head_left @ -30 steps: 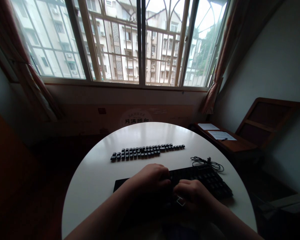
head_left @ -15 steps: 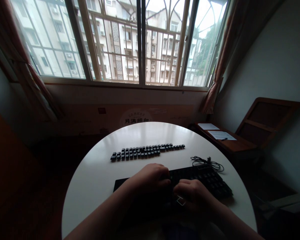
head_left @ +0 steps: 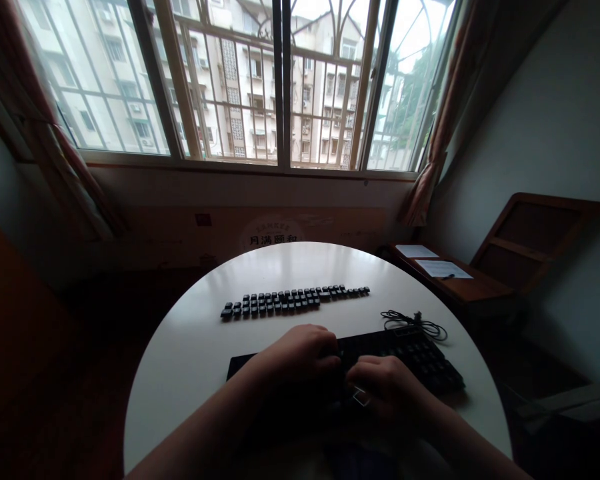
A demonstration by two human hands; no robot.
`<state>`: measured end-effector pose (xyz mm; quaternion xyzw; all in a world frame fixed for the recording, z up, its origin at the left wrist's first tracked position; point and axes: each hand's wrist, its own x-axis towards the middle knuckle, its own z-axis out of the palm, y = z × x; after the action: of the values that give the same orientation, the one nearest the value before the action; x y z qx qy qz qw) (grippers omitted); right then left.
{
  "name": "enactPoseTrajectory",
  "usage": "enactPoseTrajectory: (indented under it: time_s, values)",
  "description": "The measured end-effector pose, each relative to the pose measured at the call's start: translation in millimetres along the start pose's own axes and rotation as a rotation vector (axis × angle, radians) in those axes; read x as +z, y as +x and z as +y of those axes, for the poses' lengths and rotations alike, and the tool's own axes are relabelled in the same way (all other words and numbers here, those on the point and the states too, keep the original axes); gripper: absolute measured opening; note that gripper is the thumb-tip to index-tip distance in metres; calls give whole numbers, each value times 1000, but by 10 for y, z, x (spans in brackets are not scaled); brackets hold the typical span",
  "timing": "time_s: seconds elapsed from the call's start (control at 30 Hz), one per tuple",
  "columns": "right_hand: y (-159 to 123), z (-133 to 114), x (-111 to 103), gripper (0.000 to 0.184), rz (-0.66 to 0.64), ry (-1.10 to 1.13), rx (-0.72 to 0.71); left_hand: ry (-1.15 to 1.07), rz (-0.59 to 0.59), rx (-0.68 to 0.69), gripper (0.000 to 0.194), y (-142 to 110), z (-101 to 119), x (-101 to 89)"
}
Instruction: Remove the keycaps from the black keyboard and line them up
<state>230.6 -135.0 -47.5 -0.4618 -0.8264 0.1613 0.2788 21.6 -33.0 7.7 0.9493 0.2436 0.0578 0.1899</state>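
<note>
A black keyboard (head_left: 380, 347) lies near the front of a round white table (head_left: 180, 347), partly covered by my hands. My left hand (head_left: 313, 350) is closed over its middle, fingers curled together; whatever is between the fingertips is hidden. Just to the right, my right hand (head_left: 380, 380) is closed too, with the thin wire loop of a keycap puller (head_left: 361, 398) showing below its fingers. The fingertips of both hands nearly meet above the keyboard. Farther back, several loose black keycaps (head_left: 280, 303) stand in slanting rows.
A coiled black cable (head_left: 415, 323) rests behind the keyboard's right end. Right of the table, a wooden chair (head_left: 485, 287) holds paper sheets (head_left: 443, 269) and a pen (head_left: 449, 277). Windows (head_left: 280, 87) with bars and tied curtains (head_left: 433, 180) are beyond the table.
Both hands keep almost the same place and grip over the keyboard. The view has tilted very slightly; the keycap rows look unchanged.
</note>
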Motion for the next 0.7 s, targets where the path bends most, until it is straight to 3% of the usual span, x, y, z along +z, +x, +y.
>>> enactPoseTrajectory:
  time_s: [0.7]
  values:
    - [-3, 9, 11, 8, 10, -19, -3, 11, 9, 19, 17, 16, -14, 10]
